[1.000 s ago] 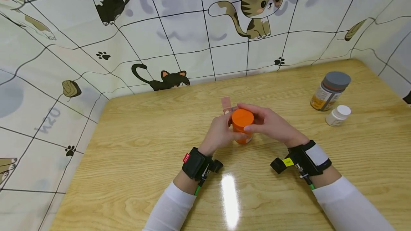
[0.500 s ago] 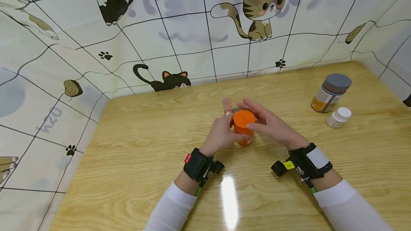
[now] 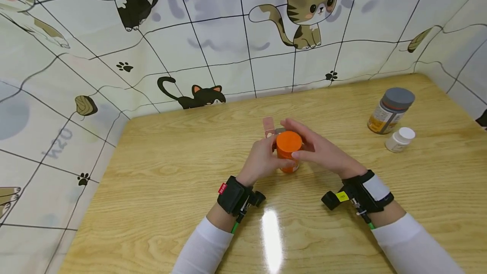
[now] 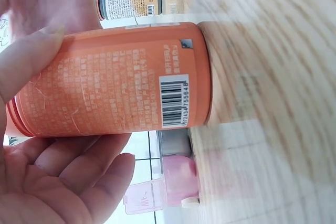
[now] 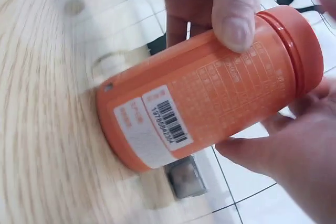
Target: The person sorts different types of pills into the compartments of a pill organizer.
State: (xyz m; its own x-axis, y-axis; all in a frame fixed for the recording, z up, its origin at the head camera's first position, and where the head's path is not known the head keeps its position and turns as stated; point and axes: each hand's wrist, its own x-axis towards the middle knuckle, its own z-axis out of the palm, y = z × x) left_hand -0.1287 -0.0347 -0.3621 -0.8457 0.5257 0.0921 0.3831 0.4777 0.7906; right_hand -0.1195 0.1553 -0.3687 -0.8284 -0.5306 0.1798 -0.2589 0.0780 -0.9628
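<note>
An orange pill bottle (image 3: 288, 165) stands upright on the wooden table. My left hand (image 3: 262, 158) grips its body from the left, thumb across the front. My right hand (image 3: 319, 149) curves round the orange cap (image 3: 289, 141) from the right, its thumb at the cap's front edge and its fingers behind. In the left wrist view the bottle's barcode side (image 4: 126, 80) faces the camera. The right wrist view has the cap on the bottle, with a white label (image 5: 152, 127) low on the body. Contact of the right fingers behind the cap is partly hidden.
Just behind the bottle lie a pink case (image 4: 178, 179) with its lid raised and a small grey box (image 4: 176, 142). Further right stand a grey-capped bottle (image 3: 391, 110) and a small white bottle (image 3: 400, 139). A cat-printed sheet (image 3: 228, 41) borders the table's back.
My right hand's fingers spread a little away from the cap, then came in round it again. The bottle stays nearly in place, with my left hand still gripping it.
</note>
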